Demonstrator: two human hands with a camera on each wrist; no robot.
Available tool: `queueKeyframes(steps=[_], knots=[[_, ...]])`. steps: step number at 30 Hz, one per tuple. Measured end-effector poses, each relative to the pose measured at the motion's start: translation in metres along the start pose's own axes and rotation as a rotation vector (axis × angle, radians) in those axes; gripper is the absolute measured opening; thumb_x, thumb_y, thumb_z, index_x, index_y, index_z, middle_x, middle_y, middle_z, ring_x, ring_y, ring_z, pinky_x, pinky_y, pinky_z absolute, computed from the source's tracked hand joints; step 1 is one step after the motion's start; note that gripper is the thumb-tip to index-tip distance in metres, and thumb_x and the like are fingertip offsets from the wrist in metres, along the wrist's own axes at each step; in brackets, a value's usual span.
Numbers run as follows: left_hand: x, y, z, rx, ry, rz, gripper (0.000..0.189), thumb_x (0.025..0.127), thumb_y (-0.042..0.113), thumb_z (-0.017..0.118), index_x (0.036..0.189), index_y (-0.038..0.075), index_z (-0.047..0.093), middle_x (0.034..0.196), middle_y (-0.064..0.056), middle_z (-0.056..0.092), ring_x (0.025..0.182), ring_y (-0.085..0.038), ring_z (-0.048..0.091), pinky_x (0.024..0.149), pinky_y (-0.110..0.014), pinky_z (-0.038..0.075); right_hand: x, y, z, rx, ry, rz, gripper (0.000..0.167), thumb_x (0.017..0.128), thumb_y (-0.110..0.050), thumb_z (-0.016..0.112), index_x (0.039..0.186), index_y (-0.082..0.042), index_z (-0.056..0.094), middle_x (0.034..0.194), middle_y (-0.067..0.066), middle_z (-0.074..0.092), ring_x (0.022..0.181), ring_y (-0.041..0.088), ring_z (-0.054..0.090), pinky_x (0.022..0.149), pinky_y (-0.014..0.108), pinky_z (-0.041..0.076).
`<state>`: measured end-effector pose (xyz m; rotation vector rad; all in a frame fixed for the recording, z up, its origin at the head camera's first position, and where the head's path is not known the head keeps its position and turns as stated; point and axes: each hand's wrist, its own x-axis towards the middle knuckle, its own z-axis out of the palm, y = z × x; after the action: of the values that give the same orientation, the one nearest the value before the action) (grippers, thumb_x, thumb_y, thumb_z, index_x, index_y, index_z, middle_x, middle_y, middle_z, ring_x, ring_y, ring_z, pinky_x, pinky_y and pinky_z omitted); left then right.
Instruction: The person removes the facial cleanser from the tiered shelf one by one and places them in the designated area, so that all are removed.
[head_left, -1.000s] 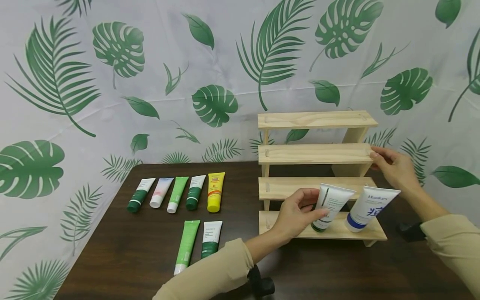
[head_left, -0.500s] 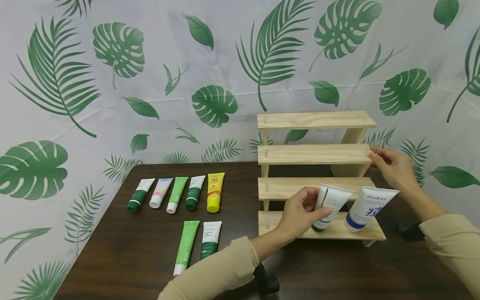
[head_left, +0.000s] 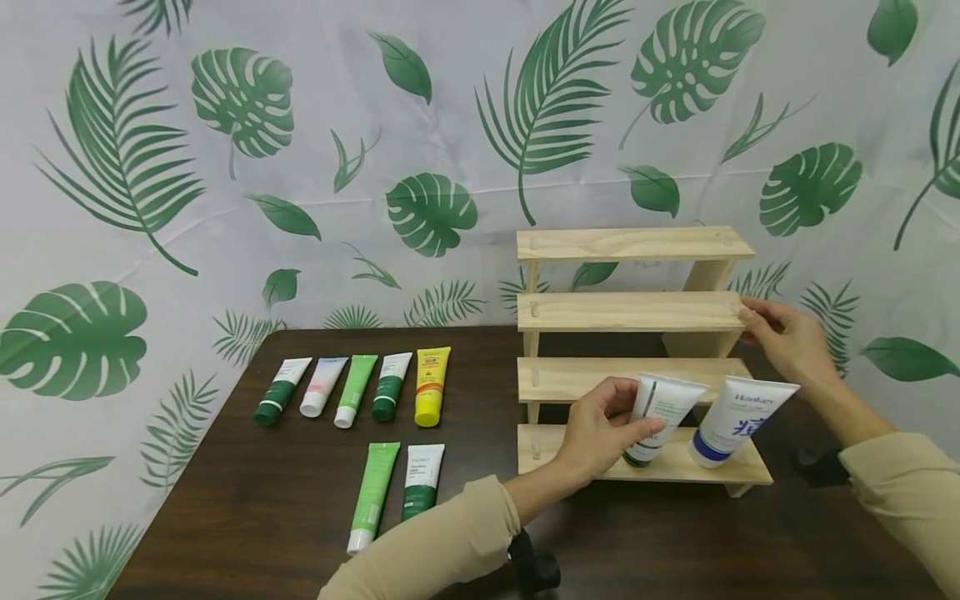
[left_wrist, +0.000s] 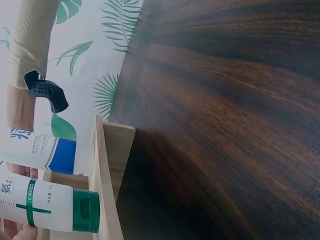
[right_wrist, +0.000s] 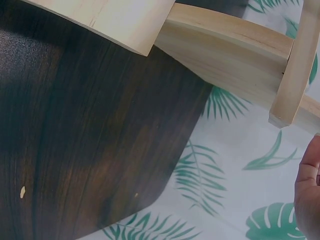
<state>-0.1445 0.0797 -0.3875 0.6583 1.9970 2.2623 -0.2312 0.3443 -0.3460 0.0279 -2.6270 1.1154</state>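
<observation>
On the bottom step of a four-tier-looking wooden display rack [head_left: 630,310], my left hand [head_left: 600,429] holds a white cream tube [head_left: 663,408] with a green cap, thumb across its front. In the left wrist view that tube [left_wrist: 40,202] stands cap down on the board. Right beside it, a white tube with a blue cap [head_left: 738,421] also stands cap down, leaning slightly right. My right hand [head_left: 795,337] grips the right end of the second board from the top, thumb in front. Only part of this hand [right_wrist: 307,195] shows in the right wrist view.
On the dark wooden table [head_left: 247,517], a row of several tubes lies to the left, ending in a yellow tube [head_left: 431,387]. Nearer lie a green tube [head_left: 373,492] and a white-and-green tube [head_left: 422,479], partly behind my left sleeve. A leaf-patterned cloth [head_left: 330,208] hangs behind.
My left forearm has shifted slightly to the right. Both hands keep their places, and the tubes and rack stay put apart from a slight shift of the head view.
</observation>
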Motion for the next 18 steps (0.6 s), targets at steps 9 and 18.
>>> queueKeyframes(steps=[9, 18], knots=[[-0.007, 0.007, -0.006, 0.002, 0.038, -0.015, 0.034, 0.078, 0.002, 0.074, 0.109, 0.003, 0.059, 0.107, -0.013, 0.066, 0.092, -0.001, 0.061, 0.082, -0.018, 0.051, 0.001, 0.002, 0.0, 0.017, 0.0, -0.024, 0.053, 0.101, -0.031, 0.041, 0.135, 0.01, 0.04, 0.12, 0.037, 0.052, 0.066, -0.023, 0.044, 0.059, 0.0, 0.041], [-0.02, 0.018, -0.014, 0.039, 0.079, -0.104, 0.031, 0.079, 0.009, 0.075, 0.107, 0.01, 0.06, 0.102, -0.001, 0.066, 0.088, -0.001, 0.06, 0.082, -0.02, 0.049, 0.001, 0.003, 0.001, 0.025, -0.005, -0.017, 0.054, 0.101, -0.032, 0.04, 0.136, 0.01, 0.04, 0.122, 0.036, 0.05, 0.067, -0.024, 0.044, 0.06, 0.001, 0.043]])
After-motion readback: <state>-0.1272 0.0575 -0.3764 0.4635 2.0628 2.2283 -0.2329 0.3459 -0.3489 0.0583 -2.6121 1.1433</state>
